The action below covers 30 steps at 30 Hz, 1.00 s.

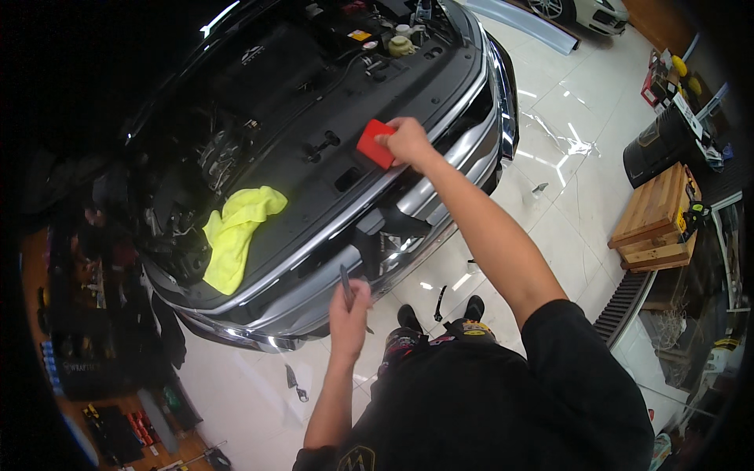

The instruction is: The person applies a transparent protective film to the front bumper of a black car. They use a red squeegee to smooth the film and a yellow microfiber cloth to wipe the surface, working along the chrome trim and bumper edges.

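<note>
In my right hand (410,144) is a flat red squeegee (377,144), held between closed fingers and thumb just above the black panel (314,177) behind the car's front edge. My left hand (349,314) is closed on a slim dark tool (345,286), pointing up in front of the grille; its exact kind is unclear. The silver and chrome grille (314,275) runs between my hands, with a dark emblem area (389,242) at its middle. A bright yellow cloth (243,235) lies crumpled on the left part of the panel.
The engine bay (275,71) lies exposed beyond the panel. Small dark scraps (295,383) are scattered on the shiny tiled floor (550,228). Right of the car stand a wooden box (656,212) and a black drum (660,145). Tools (129,432) line the lower left.
</note>
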### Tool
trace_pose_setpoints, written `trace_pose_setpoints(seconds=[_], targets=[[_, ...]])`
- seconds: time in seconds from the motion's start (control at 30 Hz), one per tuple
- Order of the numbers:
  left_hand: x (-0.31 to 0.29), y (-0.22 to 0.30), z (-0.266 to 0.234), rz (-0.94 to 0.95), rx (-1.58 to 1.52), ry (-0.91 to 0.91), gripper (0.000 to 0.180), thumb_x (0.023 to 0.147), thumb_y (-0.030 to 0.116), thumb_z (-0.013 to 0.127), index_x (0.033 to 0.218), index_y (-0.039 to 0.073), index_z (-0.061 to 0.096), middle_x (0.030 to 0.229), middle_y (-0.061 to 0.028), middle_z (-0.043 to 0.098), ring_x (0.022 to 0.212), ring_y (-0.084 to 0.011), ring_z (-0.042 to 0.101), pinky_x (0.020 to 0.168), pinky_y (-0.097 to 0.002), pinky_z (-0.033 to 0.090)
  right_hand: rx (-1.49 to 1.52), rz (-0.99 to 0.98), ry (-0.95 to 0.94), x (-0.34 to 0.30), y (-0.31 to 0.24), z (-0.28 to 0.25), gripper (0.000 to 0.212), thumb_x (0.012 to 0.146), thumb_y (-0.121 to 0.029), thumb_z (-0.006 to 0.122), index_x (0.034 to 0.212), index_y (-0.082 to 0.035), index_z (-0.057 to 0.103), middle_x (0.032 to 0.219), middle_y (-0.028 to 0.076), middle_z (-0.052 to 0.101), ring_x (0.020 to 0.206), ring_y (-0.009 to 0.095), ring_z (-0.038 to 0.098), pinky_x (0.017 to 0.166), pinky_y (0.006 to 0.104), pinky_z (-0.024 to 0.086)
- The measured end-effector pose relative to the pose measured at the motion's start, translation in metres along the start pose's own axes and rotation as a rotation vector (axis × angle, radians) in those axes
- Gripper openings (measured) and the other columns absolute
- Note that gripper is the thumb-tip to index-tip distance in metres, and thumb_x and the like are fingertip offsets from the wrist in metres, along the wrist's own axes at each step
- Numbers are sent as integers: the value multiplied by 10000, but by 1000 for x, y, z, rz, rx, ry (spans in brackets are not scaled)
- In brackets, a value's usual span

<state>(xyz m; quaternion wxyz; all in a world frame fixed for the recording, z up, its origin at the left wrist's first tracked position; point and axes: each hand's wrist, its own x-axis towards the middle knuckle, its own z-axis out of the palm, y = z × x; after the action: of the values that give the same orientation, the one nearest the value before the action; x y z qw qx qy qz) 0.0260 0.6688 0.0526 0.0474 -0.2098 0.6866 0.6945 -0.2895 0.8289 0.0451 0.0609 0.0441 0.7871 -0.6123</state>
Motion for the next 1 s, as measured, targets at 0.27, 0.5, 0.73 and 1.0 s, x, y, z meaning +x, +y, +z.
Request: trace_pose_setpoints(seconds=[0.27,0.5,0.73,1.0], targets=[[127,59,-88,473,635,138,226,950,104,638,1165,33,620,984,-131,639,913,-257,615,839,-373,492,-349,-143,268,-140,138,-76,253,925,-222,608,990,20,646,900,273,689,888,446,685,775,490,528],[246,62,-113,947,1030,129,243,945,73,590,1176,34,654,1085,-204,640,1046,-417,598,900,-465,485,31,987,-224,-618,348,-99,394,795,-247,742,1091,12,716,1006,199,734,814,266,706,732,419,558],[268,41,-101,961,941,145,276,973,107,577,1220,6,649,1131,-208,657,1040,-393,633,909,-440,496,728,1313,67,-749,286,30,503,821,-282,767,1215,17,673,1128,174,736,950,246,705,813,393,555],[289,30,-119,867,956,101,309,995,120,552,1267,-3,631,1222,-223,657,1136,-386,638,985,-433,496,587,1190,-71,-756,233,71,492,830,-259,750,1234,10,666,1137,175,734,958,239,704,817,374,549]])
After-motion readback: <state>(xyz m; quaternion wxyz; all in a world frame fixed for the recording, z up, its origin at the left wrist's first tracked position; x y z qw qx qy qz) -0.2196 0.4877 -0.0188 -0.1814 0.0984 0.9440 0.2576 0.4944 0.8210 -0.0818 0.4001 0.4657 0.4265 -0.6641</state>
